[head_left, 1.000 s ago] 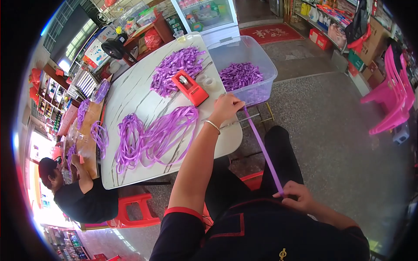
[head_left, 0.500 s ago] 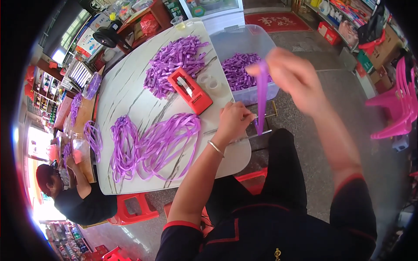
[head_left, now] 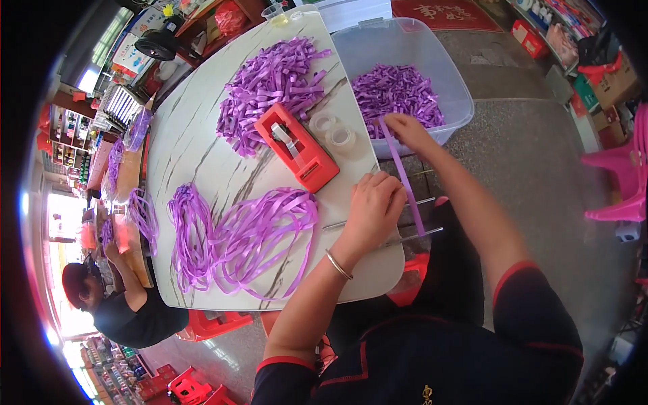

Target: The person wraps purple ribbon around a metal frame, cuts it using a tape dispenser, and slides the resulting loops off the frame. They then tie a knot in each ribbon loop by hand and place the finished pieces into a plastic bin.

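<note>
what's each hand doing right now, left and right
Left hand: closed on the purple ribbon strip at the table edge.
Right hand: pinching the strip's far end by the clear bin.

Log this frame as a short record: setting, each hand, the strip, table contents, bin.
setting: pale marbled table, stone floor, shop shelves around
left hand: at the table's near edge, pinching the purple strip
right hand: by the bin rim, holding the strip's far end
strip: stretched straight between both hands
on table: red tape dispenser, two clear tape rolls, pile of cut purple pieces, long purple ribbon loops
bin: clear plastic bin with cut purple pieces inside
other: a seated person at the table's left end
</note>
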`<action>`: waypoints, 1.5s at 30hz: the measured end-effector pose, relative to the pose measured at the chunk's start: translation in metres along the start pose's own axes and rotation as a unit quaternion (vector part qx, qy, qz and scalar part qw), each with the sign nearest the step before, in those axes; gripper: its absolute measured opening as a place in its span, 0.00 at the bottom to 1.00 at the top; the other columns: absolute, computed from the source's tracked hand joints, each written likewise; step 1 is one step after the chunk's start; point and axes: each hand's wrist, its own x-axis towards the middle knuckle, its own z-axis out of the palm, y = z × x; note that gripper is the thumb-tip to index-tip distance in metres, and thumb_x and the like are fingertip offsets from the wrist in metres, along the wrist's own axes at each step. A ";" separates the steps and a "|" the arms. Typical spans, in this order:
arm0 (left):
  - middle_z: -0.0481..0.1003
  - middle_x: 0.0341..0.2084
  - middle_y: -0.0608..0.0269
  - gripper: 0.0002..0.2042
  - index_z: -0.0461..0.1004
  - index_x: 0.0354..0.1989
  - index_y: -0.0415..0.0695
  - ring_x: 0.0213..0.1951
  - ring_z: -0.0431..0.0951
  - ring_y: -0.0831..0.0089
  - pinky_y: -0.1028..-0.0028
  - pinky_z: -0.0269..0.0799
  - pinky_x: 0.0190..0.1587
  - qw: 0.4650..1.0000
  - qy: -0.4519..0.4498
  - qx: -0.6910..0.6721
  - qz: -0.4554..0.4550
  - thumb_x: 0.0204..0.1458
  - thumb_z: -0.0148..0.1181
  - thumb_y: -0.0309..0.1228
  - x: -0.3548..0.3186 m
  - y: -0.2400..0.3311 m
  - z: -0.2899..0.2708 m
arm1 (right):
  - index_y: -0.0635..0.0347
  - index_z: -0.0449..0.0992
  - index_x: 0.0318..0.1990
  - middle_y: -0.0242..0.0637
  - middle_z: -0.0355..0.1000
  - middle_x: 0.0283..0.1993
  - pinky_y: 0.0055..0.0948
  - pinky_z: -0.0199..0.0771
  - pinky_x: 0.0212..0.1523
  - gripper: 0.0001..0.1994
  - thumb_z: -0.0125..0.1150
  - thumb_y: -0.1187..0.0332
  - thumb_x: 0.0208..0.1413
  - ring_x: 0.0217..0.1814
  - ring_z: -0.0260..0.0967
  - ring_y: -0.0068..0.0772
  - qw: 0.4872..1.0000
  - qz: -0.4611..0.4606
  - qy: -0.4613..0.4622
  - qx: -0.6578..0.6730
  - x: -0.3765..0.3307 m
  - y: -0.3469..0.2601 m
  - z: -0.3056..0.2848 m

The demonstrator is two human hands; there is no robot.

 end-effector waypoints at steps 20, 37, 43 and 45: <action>0.68 0.22 0.67 0.16 0.77 0.25 0.49 0.32 0.66 0.65 0.67 0.58 0.38 0.995 -0.056 0.081 0.028 0.28 0.70 0.43 -0.008 0.008 -0.003 | 0.62 0.77 0.39 0.25 0.61 0.19 0.17 0.57 0.24 0.13 0.49 0.65 0.59 0.22 0.56 0.13 0.988 0.144 -0.006 0.048 -0.346 -0.021 0.040; 0.68 0.22 0.63 0.09 0.71 0.29 0.44 0.30 0.68 0.64 0.68 0.61 0.35 0.999 -0.035 0.013 0.020 0.40 0.61 0.32 -0.007 -0.008 -0.002 | 0.64 0.77 0.37 0.28 0.73 0.31 0.19 0.62 0.30 0.11 0.51 0.67 0.57 0.30 0.63 0.13 0.994 -0.109 0.011 -0.018 -0.186 -0.150 0.017; 0.68 0.22 0.58 0.06 0.66 0.28 0.40 0.28 0.67 0.64 0.67 0.62 0.33 0.997 -0.003 -0.071 -0.027 0.44 0.55 0.27 -0.007 -0.007 -0.003 | 0.60 0.78 0.37 0.18 0.57 0.20 0.16 0.49 0.21 0.14 0.47 0.62 0.58 0.21 0.51 0.11 0.998 -0.058 -0.001 0.002 -0.117 -0.089 0.008; 0.67 0.22 0.58 0.07 0.66 0.30 0.39 0.27 0.66 0.67 0.70 0.62 0.31 0.996 -0.010 -0.078 -0.036 0.45 0.55 0.27 -0.004 -0.008 -0.005 | 0.59 0.78 0.38 0.17 0.58 0.20 0.15 0.49 0.21 0.14 0.48 0.61 0.58 0.21 0.51 0.11 1.000 -0.025 -0.013 0.010 -0.110 -0.076 0.006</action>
